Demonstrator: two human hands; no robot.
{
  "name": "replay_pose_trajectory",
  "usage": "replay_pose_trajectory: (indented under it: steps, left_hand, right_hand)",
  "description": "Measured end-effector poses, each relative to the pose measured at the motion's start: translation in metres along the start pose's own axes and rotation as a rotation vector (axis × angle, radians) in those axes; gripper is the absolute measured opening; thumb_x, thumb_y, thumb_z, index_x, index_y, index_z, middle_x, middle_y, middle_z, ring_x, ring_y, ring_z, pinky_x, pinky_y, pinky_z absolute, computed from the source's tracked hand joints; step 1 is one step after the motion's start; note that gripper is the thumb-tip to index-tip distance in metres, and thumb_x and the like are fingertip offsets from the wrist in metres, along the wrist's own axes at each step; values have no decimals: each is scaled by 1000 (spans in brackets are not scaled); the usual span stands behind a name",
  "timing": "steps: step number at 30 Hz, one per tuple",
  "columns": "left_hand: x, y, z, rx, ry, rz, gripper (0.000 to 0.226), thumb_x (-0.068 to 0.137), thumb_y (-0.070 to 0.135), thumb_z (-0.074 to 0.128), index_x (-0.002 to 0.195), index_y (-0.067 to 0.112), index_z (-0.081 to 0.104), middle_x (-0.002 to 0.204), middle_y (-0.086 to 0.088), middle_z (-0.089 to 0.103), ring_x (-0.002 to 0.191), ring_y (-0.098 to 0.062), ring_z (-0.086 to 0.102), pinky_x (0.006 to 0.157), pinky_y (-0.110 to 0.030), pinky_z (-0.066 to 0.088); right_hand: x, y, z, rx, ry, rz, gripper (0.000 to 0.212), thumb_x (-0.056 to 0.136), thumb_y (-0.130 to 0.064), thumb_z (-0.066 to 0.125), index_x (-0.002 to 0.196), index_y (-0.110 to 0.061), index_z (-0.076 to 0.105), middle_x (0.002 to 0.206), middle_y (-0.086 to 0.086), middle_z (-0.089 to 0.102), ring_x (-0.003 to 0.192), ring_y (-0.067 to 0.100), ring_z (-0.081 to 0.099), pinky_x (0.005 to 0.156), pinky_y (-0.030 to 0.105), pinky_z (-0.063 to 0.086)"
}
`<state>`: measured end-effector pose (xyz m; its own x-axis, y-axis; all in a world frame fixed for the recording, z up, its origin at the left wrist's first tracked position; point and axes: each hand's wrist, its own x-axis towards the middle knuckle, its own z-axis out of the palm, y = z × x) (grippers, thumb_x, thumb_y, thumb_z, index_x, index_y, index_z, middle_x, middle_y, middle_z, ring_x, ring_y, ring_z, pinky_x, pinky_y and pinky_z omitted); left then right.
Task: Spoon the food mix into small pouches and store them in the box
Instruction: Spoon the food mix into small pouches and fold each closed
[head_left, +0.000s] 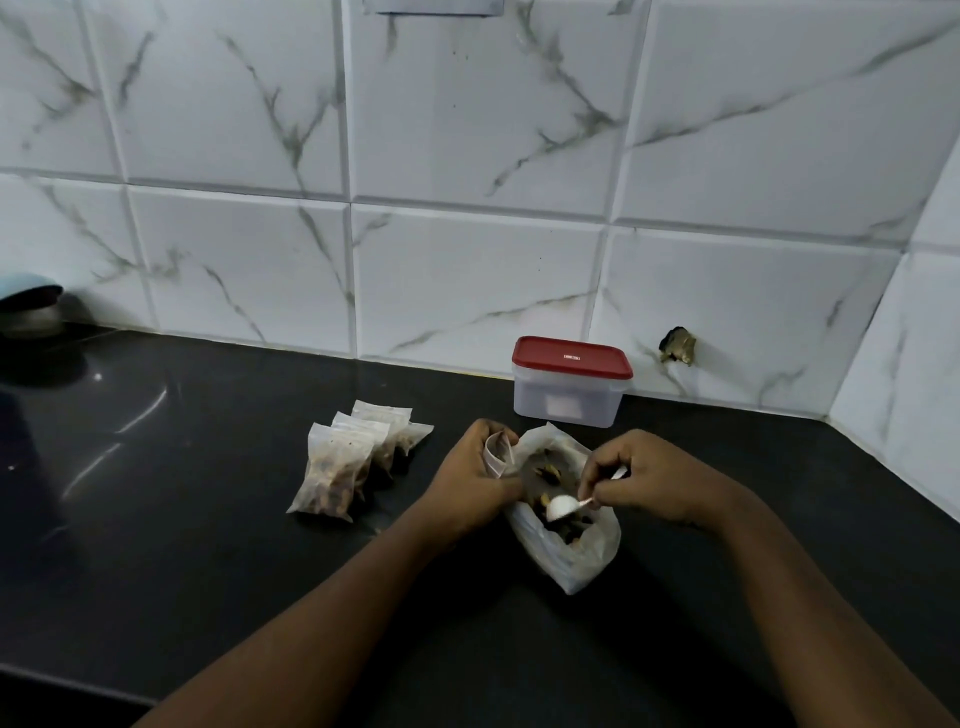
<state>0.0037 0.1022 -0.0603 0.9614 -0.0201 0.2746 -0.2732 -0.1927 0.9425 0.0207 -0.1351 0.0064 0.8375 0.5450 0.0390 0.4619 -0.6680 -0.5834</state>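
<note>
A large clear plastic bag (576, 551) of dark food mix lies open on the black counter. My right hand (649, 478) pinches a small white spoon (563, 506) whose bowl is down inside the bag's mouth. My left hand (475, 475) grips a small clear pouch (496, 452) held open at the bag's left edge. Three filled pouches (345, 465) lean together on the counter to the left. The translucent box with a red lid (571, 384) stands shut against the wall behind the bag.
The black counter (208, 493) runs back to a white marble-tiled wall (467, 156), with a corner wall at the right. A dark rounded vessel (31, 312) sits at the far left edge. A hole with a dark fitting (678, 345) marks the wall right of the box.
</note>
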Motion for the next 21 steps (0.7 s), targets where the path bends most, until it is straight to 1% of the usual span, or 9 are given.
replay_pose_trajectory:
  steps: [2, 5, 7, 10, 13, 15, 17, 19, 21]
  left_hand:
    - [-1, 1, 0, -6, -4, -4, 44, 78, 6, 85, 111, 20, 61, 101, 1, 72, 91, -13, 70, 76, -24, 57]
    - [0, 0, 0, 2, -5, -1, 43, 79, 8, 86, 112, 21, 61, 103, -1, 72, 95, -17, 71, 77, -26, 58]
    - [0, 0, 0, 8, -1, 6, 42, 79, 7, 84, 111, 20, 61, 104, -4, 72, 93, -17, 71, 78, -28, 58]
    - [0, -1, -1, 22, -3, 9, 41, 79, 4, 82, 110, 21, 60, 104, -6, 71, 94, -20, 71, 80, -32, 58]
    - [0, 0, -1, 25, -7, 14, 42, 79, 0, 79, 111, 18, 60, 104, -5, 70, 86, -6, 67, 75, -21, 55]
    - [0, 0, 0, 45, -2, 22, 41, 79, -4, 74, 112, 16, 60, 103, -5, 69, 82, -1, 64, 72, -17, 52]
    - [0, -1, -1, 44, 6, 25, 40, 80, -1, 76, 111, 18, 60, 104, -6, 70, 86, -5, 66, 75, -24, 54]
    - [2, -2, 0, 27, 9, 16, 41, 79, 4, 81, 110, 21, 61, 105, -5, 71, 91, -14, 69, 81, -33, 56]
    - [3, -3, 0, 27, 16, 14, 42, 77, 7, 84, 110, 22, 61, 105, -4, 71, 96, -20, 70, 85, -37, 58]
  right_hand:
    - [4, 2, 6, -37, 124, -5, 20, 89, -15, 70, 87, -32, 80, 89, -14, 74, 86, 2, 68, 78, 24, 50]
    - [8, 5, 9, -19, 264, -20, 21, 90, -16, 71, 87, -36, 79, 89, -19, 74, 86, -2, 68, 77, 23, 50]
    - [8, 7, 7, -22, 249, -19, 23, 90, -15, 71, 86, -37, 78, 89, -18, 74, 87, -3, 67, 78, 23, 50]
    - [5, 3, 5, -20, 169, -25, 22, 90, -13, 71, 86, -34, 79, 87, -17, 74, 85, -1, 67, 78, 25, 50]
    - [4, -3, 11, 19, 75, -28, 23, 89, -12, 70, 91, -31, 82, 87, -14, 75, 82, 2, 69, 76, 27, 53]
    - [7, -3, 17, -59, 16, -23, 27, 89, -12, 68, 98, -32, 83, 94, -11, 77, 87, 4, 72, 83, 31, 60]
    - [12, 0, 20, -160, 45, -18, 29, 89, -12, 68, 104, -32, 83, 97, -11, 76, 88, 4, 72, 86, 34, 61]
    - [13, 2, 16, -210, 158, 3, 24, 91, -15, 71, 107, -30, 82, 99, -14, 74, 89, 2, 69, 87, 32, 59]
    - [10, 2, 13, -146, 227, 7, 20, 91, -17, 74, 106, -29, 82, 98, -16, 73, 91, 1, 68, 88, 29, 57]
